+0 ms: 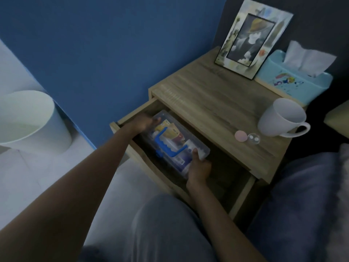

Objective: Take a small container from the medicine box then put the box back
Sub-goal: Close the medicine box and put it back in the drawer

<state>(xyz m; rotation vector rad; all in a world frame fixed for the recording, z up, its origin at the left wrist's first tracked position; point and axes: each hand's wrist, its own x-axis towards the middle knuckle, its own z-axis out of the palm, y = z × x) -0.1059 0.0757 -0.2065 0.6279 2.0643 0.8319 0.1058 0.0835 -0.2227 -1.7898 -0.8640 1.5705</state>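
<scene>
**Box held at both ends, inside the drawer**

I see the medicine box lying in the open drawer, its long axis running from far-left to near-right. My left hand curls over the box's far end; my right hand clasps its near end. A small clear container sits on the top, right of the box, nearer my right hand.

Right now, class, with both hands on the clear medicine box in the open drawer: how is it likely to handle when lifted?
The medicine box looks like rigid clear plastic, so it should probably keep its shape. It appears packed with packets, so likely heavier than it looks. The left hand and right hand grip opposite ends, not the blue handle; smooth walls may slip.
</scene>
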